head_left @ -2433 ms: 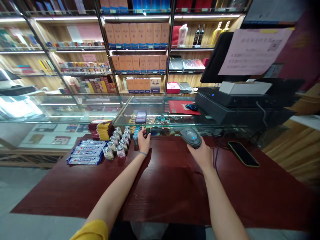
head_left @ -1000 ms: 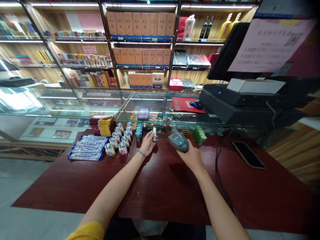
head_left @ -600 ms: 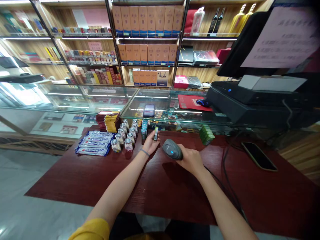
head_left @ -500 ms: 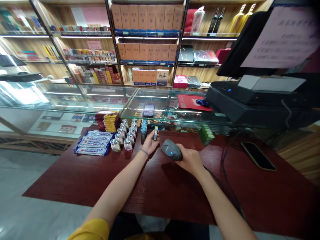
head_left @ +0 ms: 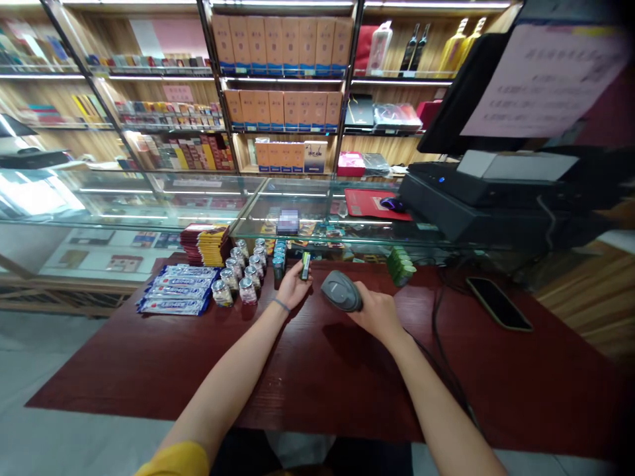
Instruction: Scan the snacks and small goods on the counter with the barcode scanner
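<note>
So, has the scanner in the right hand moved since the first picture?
Yes: judged against the phone, the scanner has shifted left, with a wider gap between them now.

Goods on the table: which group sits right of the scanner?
The green row of packs, between scanner and phone; every other group, jars included, is left of the scanner.

Small green pack [head_left: 306, 266] in left hand [head_left: 294, 291]: print too tiny to read. Scanner [head_left: 340, 291] handle hidden by right hand [head_left: 380, 314]. Paper [head_left: 540, 82] on monitor [head_left: 461, 99] blurred; yellow sleeve [head_left: 176, 461] cut off.
</note>
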Demonstrator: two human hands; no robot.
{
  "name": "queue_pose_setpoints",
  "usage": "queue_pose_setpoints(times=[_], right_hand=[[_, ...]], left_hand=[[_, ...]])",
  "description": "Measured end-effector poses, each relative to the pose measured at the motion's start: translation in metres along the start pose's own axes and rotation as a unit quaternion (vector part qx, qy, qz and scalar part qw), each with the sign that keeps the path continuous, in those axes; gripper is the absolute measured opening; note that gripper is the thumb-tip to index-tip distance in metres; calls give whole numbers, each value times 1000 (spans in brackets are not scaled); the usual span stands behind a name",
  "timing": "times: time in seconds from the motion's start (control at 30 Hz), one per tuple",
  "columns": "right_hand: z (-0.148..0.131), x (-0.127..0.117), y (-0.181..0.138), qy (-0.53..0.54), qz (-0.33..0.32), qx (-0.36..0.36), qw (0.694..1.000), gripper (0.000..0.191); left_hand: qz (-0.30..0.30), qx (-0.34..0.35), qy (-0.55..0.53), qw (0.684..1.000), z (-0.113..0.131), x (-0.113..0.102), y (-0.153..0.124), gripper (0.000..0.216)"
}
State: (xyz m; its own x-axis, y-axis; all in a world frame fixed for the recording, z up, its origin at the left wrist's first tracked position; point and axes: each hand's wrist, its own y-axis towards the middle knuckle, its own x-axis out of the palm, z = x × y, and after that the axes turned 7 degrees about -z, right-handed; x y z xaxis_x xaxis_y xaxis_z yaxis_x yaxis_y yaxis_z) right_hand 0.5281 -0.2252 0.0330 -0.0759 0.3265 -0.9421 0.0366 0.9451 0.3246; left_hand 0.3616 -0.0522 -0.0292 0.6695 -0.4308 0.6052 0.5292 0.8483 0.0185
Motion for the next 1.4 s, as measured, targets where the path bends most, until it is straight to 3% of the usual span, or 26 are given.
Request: queue_pose_setpoints(times=[0.23,0.4,0.6,0.77,0.9,1.07,1.4], right_hand=[[31,-13,2,22,64,141,988,35],[57,-29,-2,3,95,245,965,46],[88,-43,-13,10,107,328,938,46],[113,-46,-24,26,121,369,921,43],[127,-46,-30,53,144,387,909,40],[136,-45,-34,73,156,398,901,42],[144,-44,-40,73,164,431,884,43]], left_hand=[[-27,36,9,999,2,20,-8,45],[-57,63,117,989,-9,54,-10,51],[-112,114,244,956,-48,113,4,44],[-105,130,307,937,-91,160,13,40],[-117,152,341,920,-118,185,14,40],[-104,187,390,896,-138,198,16,37],[-92,177,415,888,-160,200,29,35]])
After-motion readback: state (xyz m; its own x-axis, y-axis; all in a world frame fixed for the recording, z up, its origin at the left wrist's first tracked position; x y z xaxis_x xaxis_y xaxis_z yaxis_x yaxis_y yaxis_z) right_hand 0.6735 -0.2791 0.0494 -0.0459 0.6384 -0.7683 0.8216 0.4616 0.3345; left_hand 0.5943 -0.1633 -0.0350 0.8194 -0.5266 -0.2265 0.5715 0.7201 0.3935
